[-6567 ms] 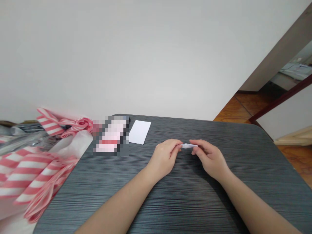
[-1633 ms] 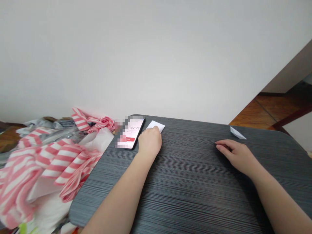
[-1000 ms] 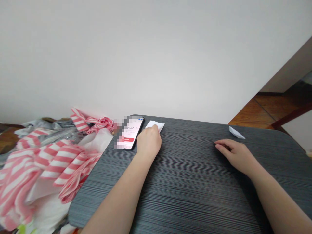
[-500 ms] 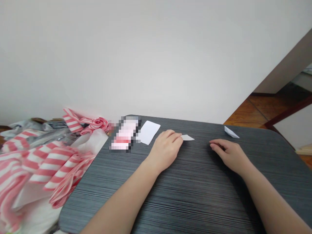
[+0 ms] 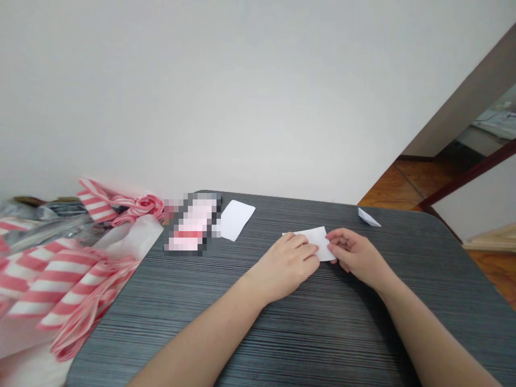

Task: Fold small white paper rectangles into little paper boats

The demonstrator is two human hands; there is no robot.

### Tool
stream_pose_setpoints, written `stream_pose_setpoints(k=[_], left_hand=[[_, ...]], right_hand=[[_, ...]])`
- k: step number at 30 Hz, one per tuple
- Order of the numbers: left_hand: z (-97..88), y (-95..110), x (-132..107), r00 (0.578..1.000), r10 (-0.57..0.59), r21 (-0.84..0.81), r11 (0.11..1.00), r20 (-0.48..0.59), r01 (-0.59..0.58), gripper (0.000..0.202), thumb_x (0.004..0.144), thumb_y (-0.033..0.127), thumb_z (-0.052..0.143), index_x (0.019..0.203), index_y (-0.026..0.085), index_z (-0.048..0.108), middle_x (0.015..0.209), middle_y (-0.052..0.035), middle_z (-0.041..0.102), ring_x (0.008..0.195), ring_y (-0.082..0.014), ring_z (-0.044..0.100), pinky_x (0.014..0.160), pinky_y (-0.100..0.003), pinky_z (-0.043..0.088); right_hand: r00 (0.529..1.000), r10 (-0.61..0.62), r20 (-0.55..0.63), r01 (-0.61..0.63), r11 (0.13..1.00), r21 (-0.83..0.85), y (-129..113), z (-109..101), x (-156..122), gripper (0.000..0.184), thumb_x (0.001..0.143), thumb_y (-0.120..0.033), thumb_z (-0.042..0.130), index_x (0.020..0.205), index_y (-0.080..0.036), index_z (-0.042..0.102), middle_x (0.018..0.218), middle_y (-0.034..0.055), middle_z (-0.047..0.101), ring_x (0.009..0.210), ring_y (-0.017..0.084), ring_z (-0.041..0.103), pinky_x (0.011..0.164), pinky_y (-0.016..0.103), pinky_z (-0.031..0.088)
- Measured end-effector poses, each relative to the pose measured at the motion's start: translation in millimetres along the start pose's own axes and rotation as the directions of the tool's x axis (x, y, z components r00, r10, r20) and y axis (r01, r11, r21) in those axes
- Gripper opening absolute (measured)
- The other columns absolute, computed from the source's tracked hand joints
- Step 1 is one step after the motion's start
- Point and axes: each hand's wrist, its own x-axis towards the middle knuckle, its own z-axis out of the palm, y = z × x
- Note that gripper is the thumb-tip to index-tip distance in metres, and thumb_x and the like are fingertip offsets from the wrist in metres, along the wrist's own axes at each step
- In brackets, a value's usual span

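Between my hands, just above or on the dark table (image 5: 258, 322), is a small white sheet of paper (image 5: 322, 239). My left hand (image 5: 290, 263) is closed over the sheet's left part, hiding much of it. At the sheet's right edge, my right hand (image 5: 358, 255) pinches it between thumb and fingers. To the left lies another white piece of paper (image 5: 237, 220), flat on the table. A small folded white paper (image 5: 368, 217) rests near the far right edge.
A blurred-out phone-like object (image 5: 193, 221) lies at the table's far left. Red-and-white striped cloths (image 5: 60, 274) and plastic bags are heaped left of the table. A white wall (image 5: 258, 97) stands directly behind; wooden floor (image 5: 387, 188) shows at the right.
My left hand has moved right and slightly nearer with the paper, which shows more now. My right hand has come left and taken hold of its right edge. The view has shifted a little.
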Motion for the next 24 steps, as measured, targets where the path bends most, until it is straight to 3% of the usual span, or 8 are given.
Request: stream_pose_setpoints(k=[5,10,14,18,24], left_hand=[[-5.2,1,-2,0.994,-0.086,-0.116,0.990,-0.074,0.077,0.027,0.096,0.038,0.051,0.102,0.015,0.066,0.121,-0.0113,0.066,0.110,-0.0268,0.055,0.093,-0.043,0.045],[-1.2,-3,-4,0.932,-0.335,-0.191,0.932,-0.137,0.307,0.031,0.096,0.032,0.049,0.116,0.012,0.062,0.121,-0.0144,0.065,0.108,-0.0272,0.057,0.096,-0.045,0.046],[2.6,-5,-5,0.873,-0.487,-0.325,0.825,0.006,0.462,0.035,0.095,0.036,0.051,0.122,0.015,0.058,0.102,-0.0095,0.071,0.093,-0.0244,0.064,0.082,-0.038,0.050],[2.2,-7,-5,0.839,-0.509,-0.491,0.690,0.195,0.532,0.025,0.095,0.036,0.051,0.108,0.020,0.064,0.079,-0.0012,0.071,0.070,-0.0171,0.063,0.062,-0.027,0.044],[2.2,-10,-4,0.822,-0.503,-0.645,0.541,0.266,0.540,0.020,0.093,0.030,0.051,0.084,0.019,0.065,0.065,0.0023,0.064,0.057,-0.0114,0.054,0.055,-0.023,0.036]], right_hand=[[1.000,-0.029,-0.010,0.029,1.000,-0.003,2,0,0,0.028,0.086,-0.034,0.062,0.108,-0.021,0.051,0.072,-0.0037,0.060,0.042,0.008,0.045,0.036,0.020,0.032],[0.996,-0.091,0.014,0.092,0.987,-0.133,1,-2,-4,0.022,0.090,-0.032,0.055,0.108,-0.020,0.063,0.075,0.0001,0.064,0.048,0.010,0.049,0.044,0.024,0.037],[0.991,-0.131,-0.012,0.127,0.979,-0.156,-1,-3,-6,0.024,0.091,-0.032,0.054,0.107,-0.021,0.069,0.083,0.0031,0.068,0.061,0.014,0.057,0.052,0.026,0.043],[0.990,-0.129,-0.048,0.121,0.982,-0.142,-1,-2,-6,0.025,0.091,-0.035,0.056,0.107,-0.021,0.069,0.087,0.0045,0.070,0.068,0.016,0.059,0.055,0.026,0.044],[0.980,-0.159,-0.118,0.146,0.983,-0.111,-2,-1,-5,0.025,0.089,-0.035,0.060,0.107,-0.019,0.068,0.086,0.0045,0.068,0.069,0.016,0.059,0.057,0.027,0.044]])
